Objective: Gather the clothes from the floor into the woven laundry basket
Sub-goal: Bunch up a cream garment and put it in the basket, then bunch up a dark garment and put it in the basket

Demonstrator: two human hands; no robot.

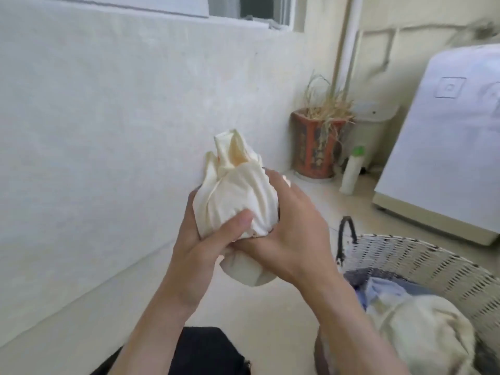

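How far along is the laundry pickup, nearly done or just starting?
Partly done, it seems. The woven basket already holds clothes: a cream piece over something blue. In hand: both hands, left and right, grip a bunched cream garment, not yet in the basket. Left: dropping it in. A dark fabric at the bottom edge may or may not be laundry.

I count two hands, left hand (200,239) and right hand (292,234); one cream garment (235,196) bunched; one woven basket (422,263); one plant pot (315,147); one white bottle (351,170); one washing machine (446,147).
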